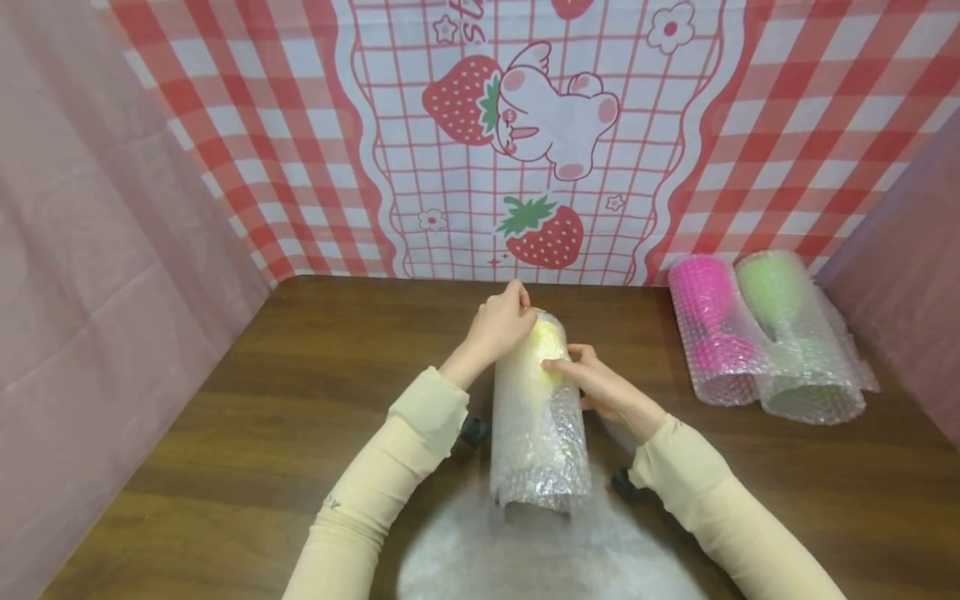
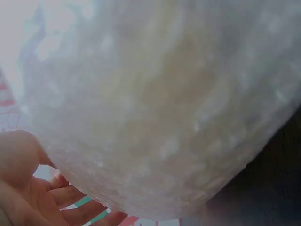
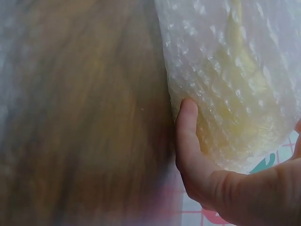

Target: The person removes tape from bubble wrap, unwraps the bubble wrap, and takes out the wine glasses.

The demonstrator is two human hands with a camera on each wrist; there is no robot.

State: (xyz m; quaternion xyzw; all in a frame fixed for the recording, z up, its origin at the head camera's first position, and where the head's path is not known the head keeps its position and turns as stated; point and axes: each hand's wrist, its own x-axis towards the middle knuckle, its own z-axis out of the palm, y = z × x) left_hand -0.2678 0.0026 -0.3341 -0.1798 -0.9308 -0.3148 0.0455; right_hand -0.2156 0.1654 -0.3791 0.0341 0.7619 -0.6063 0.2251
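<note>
Grasping the bubble-wrapped bundle near its far end with the right hand, thumb across the top, probably for steadying it over the table; touching that same end with the left hand, perhaps controlling the edge, though too hidden for telling pinching from pressing

Cream sleeves (wrinkled), black wrist cameras

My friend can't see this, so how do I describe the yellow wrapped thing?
Find the brown table in front of the strawberry cloth. Near its middle, between the left hand and right hand, is the bubble-wrapped bundle. Yellow shows through, unlike the pink bundle and green bundle farther right.
</note>
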